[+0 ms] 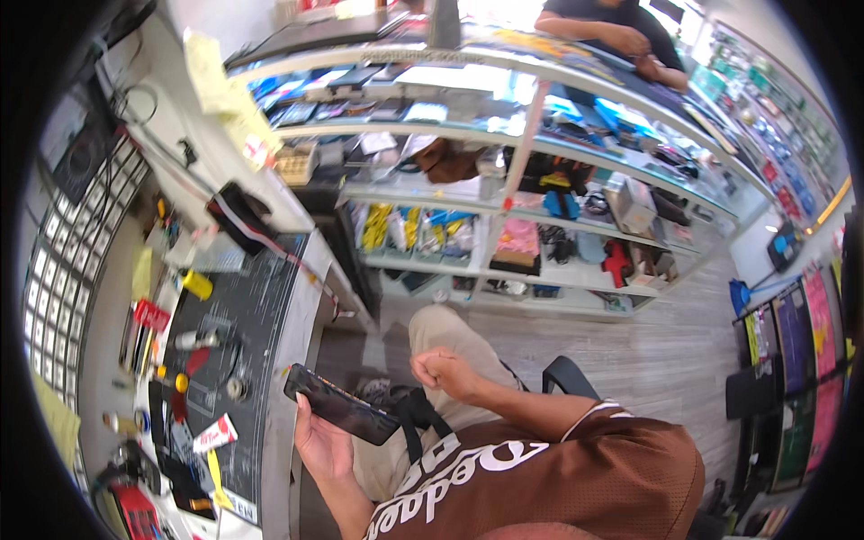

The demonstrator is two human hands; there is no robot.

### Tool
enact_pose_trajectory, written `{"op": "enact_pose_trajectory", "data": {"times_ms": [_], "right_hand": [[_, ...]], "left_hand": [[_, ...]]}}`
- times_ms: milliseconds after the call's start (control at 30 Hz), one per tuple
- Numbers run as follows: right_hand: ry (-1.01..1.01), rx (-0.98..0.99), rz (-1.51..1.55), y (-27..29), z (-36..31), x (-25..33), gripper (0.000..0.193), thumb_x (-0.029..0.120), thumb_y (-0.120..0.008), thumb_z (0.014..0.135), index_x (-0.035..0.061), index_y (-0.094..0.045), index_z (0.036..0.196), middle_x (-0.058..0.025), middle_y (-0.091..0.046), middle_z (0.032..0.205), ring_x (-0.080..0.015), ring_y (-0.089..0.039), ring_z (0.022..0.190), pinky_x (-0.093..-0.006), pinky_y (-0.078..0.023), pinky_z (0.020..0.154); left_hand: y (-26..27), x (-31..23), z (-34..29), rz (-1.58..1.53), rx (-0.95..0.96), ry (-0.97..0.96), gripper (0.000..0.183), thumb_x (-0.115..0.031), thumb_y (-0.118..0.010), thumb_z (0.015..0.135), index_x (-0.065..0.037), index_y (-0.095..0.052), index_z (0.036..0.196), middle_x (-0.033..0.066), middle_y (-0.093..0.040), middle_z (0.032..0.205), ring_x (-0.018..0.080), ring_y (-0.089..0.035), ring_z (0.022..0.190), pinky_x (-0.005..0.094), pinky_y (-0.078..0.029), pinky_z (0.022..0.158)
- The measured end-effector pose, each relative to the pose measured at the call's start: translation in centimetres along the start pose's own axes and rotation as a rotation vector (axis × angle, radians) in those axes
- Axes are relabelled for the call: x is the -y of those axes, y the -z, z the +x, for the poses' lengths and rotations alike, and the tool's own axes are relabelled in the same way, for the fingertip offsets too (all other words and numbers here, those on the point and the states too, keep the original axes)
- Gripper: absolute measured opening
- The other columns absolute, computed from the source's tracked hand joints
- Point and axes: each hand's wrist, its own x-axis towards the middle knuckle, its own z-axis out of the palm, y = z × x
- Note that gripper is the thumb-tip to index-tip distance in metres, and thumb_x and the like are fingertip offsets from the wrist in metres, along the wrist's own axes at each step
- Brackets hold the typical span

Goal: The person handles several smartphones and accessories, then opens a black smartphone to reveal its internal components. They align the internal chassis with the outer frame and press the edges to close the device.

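Observation:
My left hand [322,445] holds a black smartphone [340,405] by its lower edge, above my lap and just right of the workbench edge. The phone lies tilted, its dark face up. My right hand [443,369] is closed in a fist with nothing in it, resting over my right knee, a little to the right of the phone and apart from it.
A workbench with a black cutting mat [236,324] stands at my left, strewn with small bottles, tubes and tools. White shelves [504,225] full of phone accessories face me. Another person [621,31] leans on the glass counter beyond. An office chair arm [567,373] is at my right.

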Motion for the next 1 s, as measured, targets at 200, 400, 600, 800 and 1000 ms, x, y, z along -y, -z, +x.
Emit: {"op": "enact_pose_trajectory", "data": {"times_ms": [200, 400, 600, 800, 1000], "right_hand": [[-0.186, -0.129, 0.262, 0.0, -1.7, 0.6, 0.024, 0.021, -0.041, 0.085, 0.0094, -0.043, 0.064, -0.0001, -0.035, 0.058, -0.0112, -0.031, 0.053, -0.0285, -0.025, 0.051], [-0.133, -0.056, -0.27, -3.1, -0.8, 0.8, 0.024, 0.026, -0.051, 0.111, 0.0094, -0.056, 0.095, 0.0006, -0.055, 0.079, -0.0105, -0.054, 0.075, -0.0242, -0.043, 0.074], [-0.307, 0.084, 0.167, -8.2, 1.5, 1.2, 0.033, 0.032, -0.053, 0.11, 0.0031, -0.063, 0.122, -0.0039, -0.064, 0.113, -0.0137, -0.058, 0.107, -0.0312, -0.044, 0.099], [-0.245, 0.278, 0.022, -11.2, 6.0, 2.1, 0.043, 0.032, -0.053, 0.11, -0.0021, -0.064, 0.133, -0.0106, -0.069, 0.119, -0.0163, -0.064, 0.105, -0.0321, -0.049, 0.098], [0.149, 0.292, -0.545, -14.5, 13.4, 4.1, 0.044, 0.033, -0.068, 0.102, -0.0043, -0.068, 0.125, -0.0109, -0.071, 0.113, -0.0166, -0.067, 0.098, -0.0326, -0.055, 0.086]], "left_hand": [[-2.8, 0.4, 2.1, 0.049, 0.08, 0.016, 0.032, -0.024, -0.057, 0.109, -0.008, -0.061, 0.135, 0.0087, -0.071, 0.125, 0.0236, -0.067, 0.114, 0.0439, -0.052, 0.103], [-0.1, 0.4, 1.9, -0.011, 0.073, -0.051, 0.037, -0.023, -0.058, 0.108, -0.009, -0.057, 0.141, 0.004, -0.068, 0.129, 0.0179, -0.064, 0.12, 0.0398, -0.048, 0.107], [1.2, -1.3, -2.9, -0.053, -0.013, -0.238, 0.033, -0.022, -0.058, 0.108, -0.008, -0.056, 0.137, 0.0031, -0.067, 0.128, 0.0151, -0.064, 0.119, 0.0353, -0.051, 0.103], [2.0, -2.8, -5.6, -0.071, -0.141, -0.41, 0.032, -0.02, -0.058, 0.108, -0.009, -0.057, 0.137, 0.0025, -0.066, 0.13, 0.0149, -0.062, 0.122, 0.0369, -0.05, 0.106], [3.2, -4.8, -8.8, -0.056, -0.257, -0.553, 0.033, -0.018, -0.056, 0.108, -0.008, -0.056, 0.139, 0.0037, -0.065, 0.134, 0.0172, -0.062, 0.126, 0.0393, -0.049, 0.109]]}}
